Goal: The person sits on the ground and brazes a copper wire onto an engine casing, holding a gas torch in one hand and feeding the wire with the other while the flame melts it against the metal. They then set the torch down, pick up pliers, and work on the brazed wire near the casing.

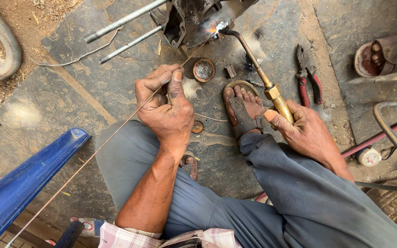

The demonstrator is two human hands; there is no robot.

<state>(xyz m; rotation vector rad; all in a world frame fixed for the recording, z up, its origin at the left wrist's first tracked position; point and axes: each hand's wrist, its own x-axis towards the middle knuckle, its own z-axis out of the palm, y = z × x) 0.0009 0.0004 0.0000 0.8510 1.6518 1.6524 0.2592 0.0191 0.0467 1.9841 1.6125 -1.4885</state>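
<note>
The left hand [167, 108] is pinched shut, thumb against fingers, on a long thin coppery filler rod [98, 149] that runs from the lower left edge of the view up through the grip to a tip near the flame. The right hand [302, 131] is wrapped closed around the brass handle of a gas torch with a dark curved neck [258, 69], whose small bright flame [213, 28] plays on the lower edge of a blackened metal housing [194, 18] standing on the grey stone floor [70, 105]. Two threaded steel studs [125, 32] stick out of that housing to the left. By my reading the step in hand is brazing: the joint is being heated while the rod is fed toward it, and the next move calls for keeping the flame on the seam and easing the rod tip into the hot spot with a steady hand, so the filler melts on the metal rather than in the flame. A small round rusty tin of grey powder [204, 70] sits on the floor just beyond the left hand, near the flame. Red-handled pliers [309, 78] lie well to the right, and the person's sandalled foot [244, 108] rests between the two hands.
</note>
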